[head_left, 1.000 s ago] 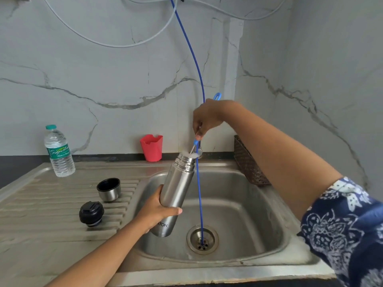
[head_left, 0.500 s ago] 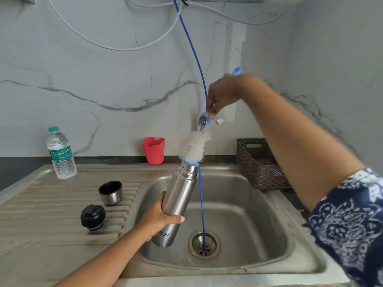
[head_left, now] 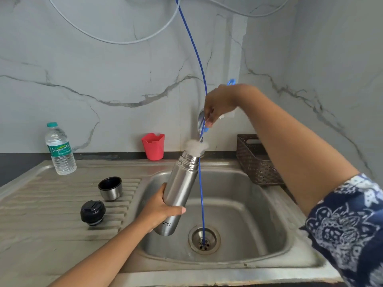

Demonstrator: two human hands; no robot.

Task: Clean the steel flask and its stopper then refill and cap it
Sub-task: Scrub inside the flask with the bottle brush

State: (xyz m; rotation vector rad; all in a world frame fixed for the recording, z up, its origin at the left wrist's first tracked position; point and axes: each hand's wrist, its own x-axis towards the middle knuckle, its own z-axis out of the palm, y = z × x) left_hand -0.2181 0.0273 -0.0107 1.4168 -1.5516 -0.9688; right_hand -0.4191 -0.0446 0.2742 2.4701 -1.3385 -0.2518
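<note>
My left hand (head_left: 158,210) grips the steel flask (head_left: 179,191) low on its body, holding it tilted over the sink basin (head_left: 248,214). My right hand (head_left: 219,103) holds the blue handle of a bottle brush (head_left: 195,146); the white bristle head sticks halfway out of the flask's mouth. On the draining board lie the black stopper (head_left: 92,212) and the steel cup lid (head_left: 110,187), mouth up.
A thin blue hose (head_left: 202,183) hangs from above into the drain (head_left: 204,241), just right of the flask. A water bottle (head_left: 60,150) stands at the back left, a red cup (head_left: 153,146) at the back, a brown basket (head_left: 257,162) right of the sink.
The brush was deep in the flask, then pulled nearly out, and has now gone partway back in as my right hand lowered. My left hand keeps the flask in place.
</note>
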